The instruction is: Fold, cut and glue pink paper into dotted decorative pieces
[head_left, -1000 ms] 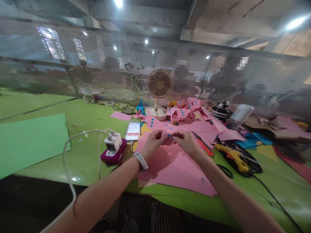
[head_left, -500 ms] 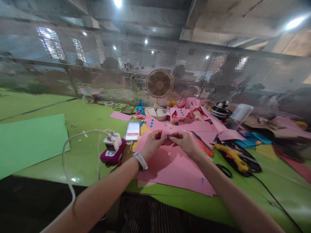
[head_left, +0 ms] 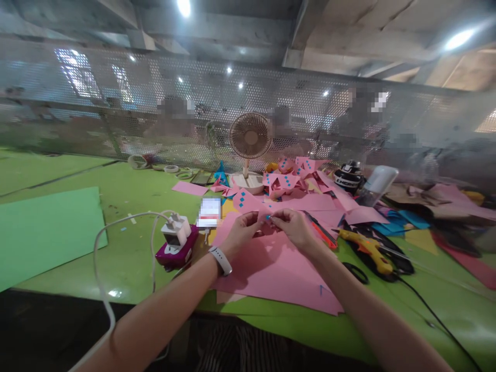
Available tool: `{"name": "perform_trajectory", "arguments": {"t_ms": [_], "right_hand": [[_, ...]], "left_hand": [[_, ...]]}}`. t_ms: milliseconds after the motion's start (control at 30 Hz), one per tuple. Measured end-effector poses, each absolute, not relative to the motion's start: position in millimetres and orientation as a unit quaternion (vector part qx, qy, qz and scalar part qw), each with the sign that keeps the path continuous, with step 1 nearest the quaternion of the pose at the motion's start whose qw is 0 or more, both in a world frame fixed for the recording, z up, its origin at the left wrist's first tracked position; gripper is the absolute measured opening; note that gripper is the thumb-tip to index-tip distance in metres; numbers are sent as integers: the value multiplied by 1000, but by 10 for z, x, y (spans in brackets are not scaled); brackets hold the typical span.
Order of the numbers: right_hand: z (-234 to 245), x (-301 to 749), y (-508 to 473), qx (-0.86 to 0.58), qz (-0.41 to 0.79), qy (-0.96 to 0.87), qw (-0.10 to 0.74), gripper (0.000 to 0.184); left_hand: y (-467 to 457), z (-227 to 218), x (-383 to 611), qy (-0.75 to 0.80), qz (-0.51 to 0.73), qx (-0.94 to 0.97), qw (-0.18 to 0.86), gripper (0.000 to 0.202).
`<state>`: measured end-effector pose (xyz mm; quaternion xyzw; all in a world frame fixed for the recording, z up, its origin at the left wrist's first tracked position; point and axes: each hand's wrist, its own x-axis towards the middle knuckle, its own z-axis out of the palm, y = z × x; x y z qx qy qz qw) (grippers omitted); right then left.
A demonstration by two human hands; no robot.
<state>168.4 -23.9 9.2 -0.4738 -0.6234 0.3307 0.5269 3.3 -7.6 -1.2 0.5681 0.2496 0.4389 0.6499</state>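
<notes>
My left hand (head_left: 242, 231) and my right hand (head_left: 292, 226) meet above a large pink paper sheet (head_left: 271, 268) on the green table. Both pinch the same small pink paper piece with blue diamond shapes (head_left: 266, 216) between thumb and fingertips. A white watch band circles my left wrist. Behind the hands lies a heap of pink paper pieces with blue diamonds (head_left: 294, 178).
A small fan (head_left: 250, 142) stands at the back by a perforated metal screen. A yellow glue gun (head_left: 368, 248) with black cable lies right, a purple power strip with white charger (head_left: 177, 243) left, a green sheet (head_left: 42, 232) far left. Tape rolls (head_left: 170, 169) and a white bottle (head_left: 377, 183) sit behind.
The hands stay pinched on the small pink piece with only slight finger shifts. The view has tilted a little, so everything sits slightly lower and left.
</notes>
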Motion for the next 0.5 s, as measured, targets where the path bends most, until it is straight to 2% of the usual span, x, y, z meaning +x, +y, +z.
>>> {"name": "perform_trajectory", "arguments": {"t_ms": [500], "right_hand": [[132, 1725, -243, -486, 245, -672, 502, 14]], "left_hand": [[-113, 47, 45, 259, 423, 574, 651, 33]]}}
